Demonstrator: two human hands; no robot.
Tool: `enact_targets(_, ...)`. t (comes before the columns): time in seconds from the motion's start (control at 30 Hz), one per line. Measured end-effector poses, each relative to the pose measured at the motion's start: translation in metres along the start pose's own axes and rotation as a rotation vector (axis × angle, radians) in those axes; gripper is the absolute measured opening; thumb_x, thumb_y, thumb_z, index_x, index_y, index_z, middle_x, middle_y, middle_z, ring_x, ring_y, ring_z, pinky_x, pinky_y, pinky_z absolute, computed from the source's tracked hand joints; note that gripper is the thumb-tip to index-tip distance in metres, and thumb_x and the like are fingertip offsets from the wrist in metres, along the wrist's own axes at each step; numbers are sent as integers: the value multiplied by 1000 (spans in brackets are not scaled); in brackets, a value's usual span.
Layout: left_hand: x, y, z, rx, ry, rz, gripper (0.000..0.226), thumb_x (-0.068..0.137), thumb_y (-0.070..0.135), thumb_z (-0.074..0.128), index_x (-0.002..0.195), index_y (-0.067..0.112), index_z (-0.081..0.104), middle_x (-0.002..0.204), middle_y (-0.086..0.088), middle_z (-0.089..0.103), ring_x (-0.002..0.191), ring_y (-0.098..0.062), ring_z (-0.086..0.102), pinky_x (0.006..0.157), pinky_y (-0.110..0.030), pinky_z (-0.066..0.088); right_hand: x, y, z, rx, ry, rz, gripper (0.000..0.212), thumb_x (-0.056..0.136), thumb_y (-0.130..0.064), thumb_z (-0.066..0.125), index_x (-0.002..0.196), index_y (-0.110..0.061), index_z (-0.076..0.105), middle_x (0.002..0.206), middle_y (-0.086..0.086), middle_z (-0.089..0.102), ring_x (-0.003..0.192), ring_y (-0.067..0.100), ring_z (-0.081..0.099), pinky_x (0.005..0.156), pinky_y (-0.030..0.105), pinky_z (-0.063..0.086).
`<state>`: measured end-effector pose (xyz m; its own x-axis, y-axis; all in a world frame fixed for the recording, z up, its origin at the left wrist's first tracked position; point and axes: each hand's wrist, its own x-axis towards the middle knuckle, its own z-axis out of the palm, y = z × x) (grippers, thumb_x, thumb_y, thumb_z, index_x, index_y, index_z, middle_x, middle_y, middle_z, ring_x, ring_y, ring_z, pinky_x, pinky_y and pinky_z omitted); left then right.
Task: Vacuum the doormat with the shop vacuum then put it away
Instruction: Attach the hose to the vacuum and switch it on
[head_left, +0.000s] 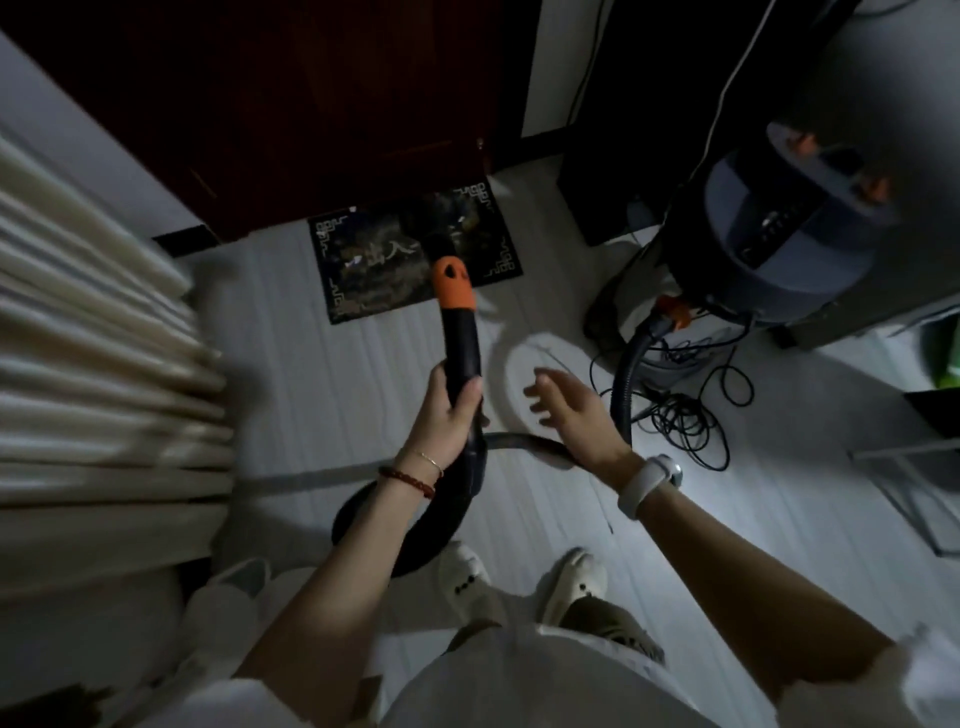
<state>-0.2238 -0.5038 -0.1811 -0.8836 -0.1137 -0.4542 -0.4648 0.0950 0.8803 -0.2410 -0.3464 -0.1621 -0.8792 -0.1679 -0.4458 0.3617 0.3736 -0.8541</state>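
Left grip (457, 410) was clamped around the black handle of the hose wand (460, 338), thumb on the near side, fingers wrapped behind. Right hand (569, 410) was free, fingers spread apart, hovering just beside the wand and above the hose (524, 444) without touching either, as far as the blur allowed.

Head view only — wide-angle, dim, some motion smear.

Key relation: the wand's long axis ran nearly straight away from the person, from the left grip up to the orange collar (453, 286) and on to the dark nozzle tip. That tip overlapped the near-right part of the doormat (374, 270); whether it was actually touching the pile or held just above could not be told. The doormat lay on the floor (291, 338) directly ahead of the grip, against the dark door (311, 104), its long side crosswise to the wand.

Behind the left grip the hose looped back down toward the slippers (465, 577), then swung right to the shop vacuum (779, 234), which stood well apart to the right with a tangle of cord (691, 410) on the floor beside it.

Judgement: left hand was the working hand, already aligned — the next stroke needed only a push or pull along the wand axis across the mat. Right hand was nearer the hose and the vacuum, so it looked better placed for managing slack. Put-away not yet started.
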Motion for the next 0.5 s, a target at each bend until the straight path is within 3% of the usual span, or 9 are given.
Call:
enact_targets(0.1,-4,8,21,159,-86,59,39,94,23,49,129,14,35,96,-1,56,82,-16,58,68,-20,48,27,-30,-17,88,65,-37,45,95,-31,44,132,-4,42,109,8,59,92,19,58,88,37,49)
enact_targets(0.17,-4,13,38,204,-145,79,45,92,23,51,132,13,32,107,-6,59,92,-24,61,75,-32,50,45,-42,-28,98,52,-43,57,92,-36,49,139,-7,32,115,6,56,100,20,58,89,37,50)
enact_targets(0.23,2,21,53,278,-209,76,51,92,26,52,136,15,28,108,-3,59,96,-26,62,77,-37,50,63,-47,-43,76,59,-21,58,89,-38,54,136,-9,35,113,4,56,99,18,58,86,33,49)
enact_targets(0.3,16,31,69,310,-238,54,53,90,32,54,135,18,29,105,-1,59,94,-24,62,77,-36,49,81,-46,-63,55,54,-7,34,89,-32,58,112,-9,48,88,-2,55,76,11,54,70,27,44)
enact_targets(0.37,35,46,86,295,-234,21,48,87,38,54,126,17,35,94,-2,61,82,-18,64,73,-34,50,100,-44,-89,98,35,-1,17,89,-26,59,92,-13,49,73,-5,48,64,8,48,63,23,41)
enact_targets(0.43,58,65,111,231,-231,-15,29,93,35,49,114,18,40,84,2,58,67,-2,62,64,-21,49,119,-45,-120,136,-2,-11,15,89,-23,59,81,-18,48,70,-6,48,62,7,48,59,15,42)
enact_targets(0.5,85,86,145,147,-193,-55,10,96,30,43,100,20,44,81,1,57,63,-5,60,63,-21,48,142,-44,-155,142,-66,-36,15,87,-20,61,80,-17,50,68,-7,48,60,5,47,55,10,40)
